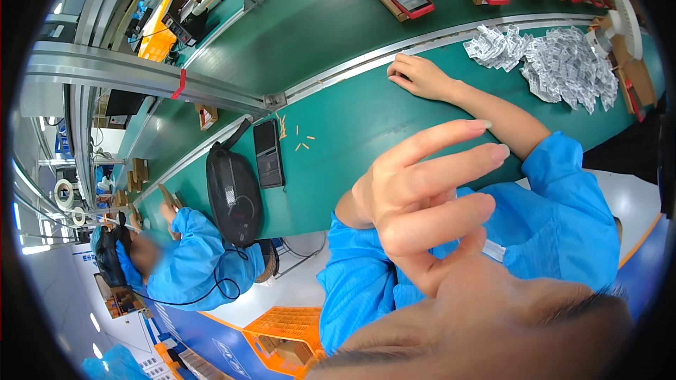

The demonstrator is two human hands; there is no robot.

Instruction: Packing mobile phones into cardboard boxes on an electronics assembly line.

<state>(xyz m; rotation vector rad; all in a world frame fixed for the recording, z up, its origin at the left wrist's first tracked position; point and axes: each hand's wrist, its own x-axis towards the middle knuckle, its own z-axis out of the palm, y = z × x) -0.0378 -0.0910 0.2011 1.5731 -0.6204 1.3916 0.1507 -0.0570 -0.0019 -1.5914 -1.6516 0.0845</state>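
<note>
My left hand (429, 190) is raised close to the camera, its fingers bent and spread apart. Nothing shows in it, though the thumb side is partly hidden. Across the green bench (338, 169), my right hand (421, 77) rests by the metal rail with its fingers curled in. No object is visible in that hand. Beyond my right forearm lies a heap of small clear-and-white packets (567, 63), with a smaller heap of packets (498, 48) beside it. Several thin wooden-coloured sticks (303, 146) are scattered to the left of my hands, next to a dark phone-like device (267, 153).
A black zip pouch (232, 193) stands at the bench's left end. Open cardboard boxes holding red-framed devices (410, 1) line the strip behind the rail (366, 65). A co-worker in blue (204, 260) sits at left. An orange crate (282, 327) is on the floor.
</note>
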